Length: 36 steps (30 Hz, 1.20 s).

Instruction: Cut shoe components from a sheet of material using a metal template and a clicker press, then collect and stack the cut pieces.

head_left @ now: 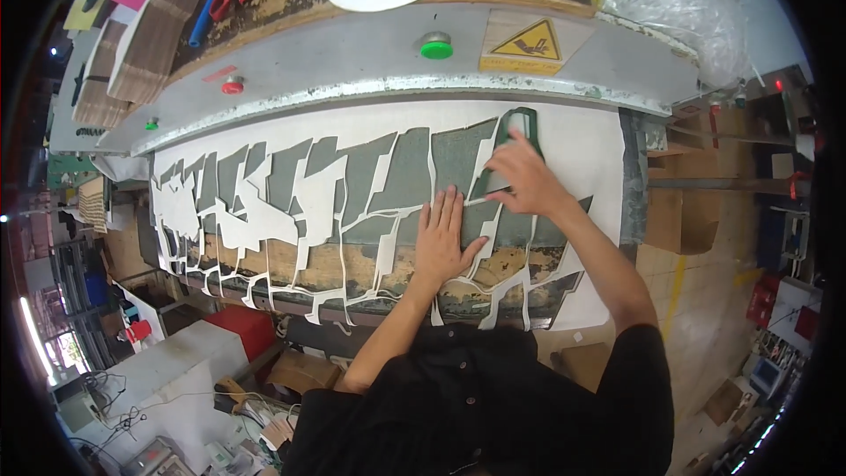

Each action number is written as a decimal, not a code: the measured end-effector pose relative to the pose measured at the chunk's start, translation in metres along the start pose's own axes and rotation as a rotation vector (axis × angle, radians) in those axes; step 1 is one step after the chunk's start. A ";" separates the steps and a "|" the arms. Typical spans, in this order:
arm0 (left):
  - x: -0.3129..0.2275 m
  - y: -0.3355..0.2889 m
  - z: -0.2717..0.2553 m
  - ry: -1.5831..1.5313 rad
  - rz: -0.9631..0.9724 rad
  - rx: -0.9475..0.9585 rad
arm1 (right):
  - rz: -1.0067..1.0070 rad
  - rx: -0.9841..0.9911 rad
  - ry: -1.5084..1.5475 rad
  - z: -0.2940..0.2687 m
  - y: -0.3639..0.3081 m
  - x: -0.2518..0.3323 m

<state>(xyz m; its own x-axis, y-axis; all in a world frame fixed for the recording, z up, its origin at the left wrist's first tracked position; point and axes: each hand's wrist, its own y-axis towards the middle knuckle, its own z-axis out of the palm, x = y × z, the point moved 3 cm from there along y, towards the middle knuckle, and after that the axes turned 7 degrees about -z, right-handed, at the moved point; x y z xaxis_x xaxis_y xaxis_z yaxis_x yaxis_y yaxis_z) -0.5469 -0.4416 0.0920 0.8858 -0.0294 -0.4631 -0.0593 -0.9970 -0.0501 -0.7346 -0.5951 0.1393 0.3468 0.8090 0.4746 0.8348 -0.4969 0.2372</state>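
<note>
left hand (443,242): flat and spread, pressing white sheet (582,145) on worktop (352,264) | right hand (522,178): just beyond left, fingers closed on green cutting die (520,128) (upper loop showing past fingertips) | advice: keep palm pressure firm, seat die flush inside uncut white area, clear of cut-out gaps (401,176) left of both hands
</note>
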 end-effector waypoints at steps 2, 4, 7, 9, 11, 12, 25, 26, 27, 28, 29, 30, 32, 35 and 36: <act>0.006 -0.003 0.001 -0.008 -0.026 0.030 | 0.128 -0.425 0.130 -0.030 -0.015 0.003; 0.010 -0.004 -0.001 -0.062 -0.025 -0.008 | 0.379 -0.955 0.481 -0.039 -0.054 0.010; 0.003 -0.012 -0.017 -0.258 -0.023 -0.159 | 0.857 -1.496 0.897 -0.037 -0.093 0.053; -0.011 -0.022 -0.035 -0.420 -0.017 -0.252 | 1.003 -1.449 0.799 -0.027 -0.106 0.106; -0.049 -0.032 -0.068 -0.739 0.099 -0.102 | 1.095 -1.377 0.546 -0.002 -0.116 0.155; -0.065 -0.037 -0.085 -0.886 0.080 -0.026 | 1.164 -1.136 0.319 0.019 -0.134 0.179; 0.088 -0.014 -0.102 -0.435 -0.557 -0.084 | 0.896 -0.960 0.513 -0.017 -0.093 0.216; 0.140 -0.011 -0.105 -0.333 -0.519 -0.172 | 0.979 -1.014 0.684 -0.031 -0.086 0.199; 0.188 -0.018 -0.107 -0.061 -0.620 -0.200 | 1.081 -1.035 0.811 -0.039 -0.077 0.177; 0.190 -0.015 -0.116 0.046 -0.536 -0.285 | 1.152 -1.027 0.737 -0.040 -0.087 0.141; 0.183 -0.011 -0.120 0.055 -0.537 -0.293 | 1.065 -1.074 0.655 -0.040 -0.082 0.105; 0.169 -0.003 -0.123 0.033 -0.470 -0.411 | 0.980 -1.121 0.562 -0.043 -0.078 0.069; 0.123 0.015 -0.118 -0.095 -0.349 -0.509 | 1.140 -0.841 0.411 -0.047 -0.083 0.010; 0.033 0.036 -0.077 -0.230 -0.180 -0.386 | 1.152 -0.648 0.134 -0.021 -0.113 -0.059; 0.009 0.036 -0.062 -0.271 -0.200 -0.319 | 1.144 -0.643 0.150 -0.021 -0.114 -0.055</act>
<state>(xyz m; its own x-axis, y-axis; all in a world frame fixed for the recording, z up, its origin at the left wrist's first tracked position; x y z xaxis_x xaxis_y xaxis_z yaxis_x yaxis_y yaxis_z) -0.5124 -0.4823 0.1409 0.7108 0.1437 -0.6885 0.2827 -0.9547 0.0927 -0.8584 -0.5894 0.1040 0.6307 -0.1857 0.7534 -0.2609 -0.9652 -0.0195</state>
